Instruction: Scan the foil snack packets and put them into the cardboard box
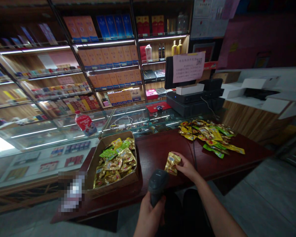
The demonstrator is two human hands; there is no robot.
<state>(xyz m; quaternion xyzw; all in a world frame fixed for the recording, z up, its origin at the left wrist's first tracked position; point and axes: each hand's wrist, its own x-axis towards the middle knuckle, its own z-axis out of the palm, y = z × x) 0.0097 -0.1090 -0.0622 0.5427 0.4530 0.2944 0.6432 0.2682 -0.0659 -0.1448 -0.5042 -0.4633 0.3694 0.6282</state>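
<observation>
My left hand [151, 210] is wrapped round the handle of a dark barcode scanner [158, 181], whose head tilts up over the table's near edge. In my right hand [186, 168] is a small gold snack packet [172, 163], pinched at its right side just beyond the scanner. The packet and scanner head look close together; whether they touch I cannot tell. To the left, an open cardboard box [137, 164] holds many gold packets [113, 164] and a few green ones [115, 149]. A loose pile of yellow, gold and green packets [209, 133] lies on the right.
The dark red table [153, 148] meets a glass display counter [76, 144]. A red-labelled bottle [85, 123] and a white cable [122, 124] rest on the glass. Behind stand a monitor with a paper notice [188, 67] and a black cash drawer [194, 102]. A thin cord crosses the table.
</observation>
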